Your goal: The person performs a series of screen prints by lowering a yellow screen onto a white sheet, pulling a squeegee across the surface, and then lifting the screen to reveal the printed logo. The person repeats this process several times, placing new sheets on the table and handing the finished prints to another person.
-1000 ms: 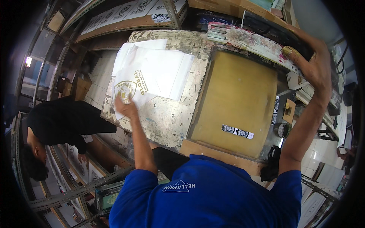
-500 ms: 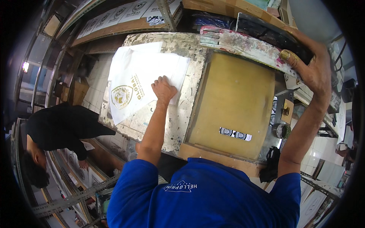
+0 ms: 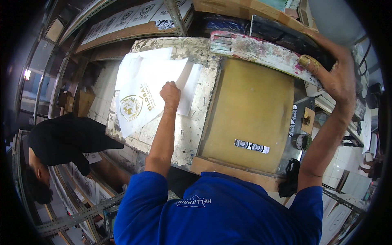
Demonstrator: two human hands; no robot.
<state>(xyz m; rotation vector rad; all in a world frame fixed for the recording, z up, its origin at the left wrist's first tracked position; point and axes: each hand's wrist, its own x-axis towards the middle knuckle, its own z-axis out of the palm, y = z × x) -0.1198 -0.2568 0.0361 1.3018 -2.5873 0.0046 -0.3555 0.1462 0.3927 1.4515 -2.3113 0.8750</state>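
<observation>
My left hand is closed on the edge of a white printed sheet with a gold crest and lettering, whose near side curls up off the worktable. More white sheet lies flat under and beside it. The paint-stained worktable carries them. My right hand grips the far right corner of a screen printing frame, thumb on its paint-smeared far bar. Those fingers reach around behind a dark panel and are partly hidden. The frame's yellowish mesh bears a black-and-white printed strip.
A rack with several printed sheets stands at the far left. On the left, a person in black bends over another rack. Right of the frame are a tape roll, a small board and a black cloth.
My left hand has closed on the printed sheet and drawn its edge up and slightly left, baring more sheet beneath. My right hand stays on the frame, which has shifted slightly.
</observation>
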